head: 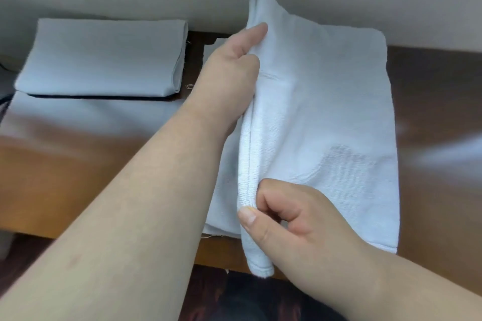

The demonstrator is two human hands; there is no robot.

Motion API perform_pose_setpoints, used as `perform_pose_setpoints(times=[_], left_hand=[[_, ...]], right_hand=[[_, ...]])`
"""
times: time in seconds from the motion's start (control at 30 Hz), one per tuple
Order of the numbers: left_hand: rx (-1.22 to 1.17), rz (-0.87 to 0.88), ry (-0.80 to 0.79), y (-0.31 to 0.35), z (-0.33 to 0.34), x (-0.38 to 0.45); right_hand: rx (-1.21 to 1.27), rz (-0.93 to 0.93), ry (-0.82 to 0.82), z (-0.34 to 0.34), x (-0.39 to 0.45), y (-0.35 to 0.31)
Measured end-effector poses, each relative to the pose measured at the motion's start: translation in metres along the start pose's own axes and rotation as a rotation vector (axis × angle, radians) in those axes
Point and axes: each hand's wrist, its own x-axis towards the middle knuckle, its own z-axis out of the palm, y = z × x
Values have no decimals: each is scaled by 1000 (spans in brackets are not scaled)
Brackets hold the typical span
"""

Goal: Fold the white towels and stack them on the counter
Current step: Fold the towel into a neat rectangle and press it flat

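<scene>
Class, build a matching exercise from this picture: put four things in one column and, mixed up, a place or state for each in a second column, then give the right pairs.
1 left hand
2 right hand
3 folded towel
4 counter

a lies flat at far left
b pinches the near end of the towel being folded
c brown wood
d grips the raised edge farther away

Pairs: 1-d, 2-b, 3-a, 4-c

No readable text, label or number anywhere
</scene>
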Motion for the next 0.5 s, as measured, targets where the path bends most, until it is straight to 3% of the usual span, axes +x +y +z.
perform_pose_setpoints(times=[0.2,0.43,0.5], left_hand=[[-61,-149,80,-47,-54,24],[302,-100,9,-65,-72,39],[422,-49,-10,-67,-73,40]], right_hand=[[-12,118,-64,46,47,9],[-409,193,-44,79,78,22],[-426,236,-126,77,87,17]])
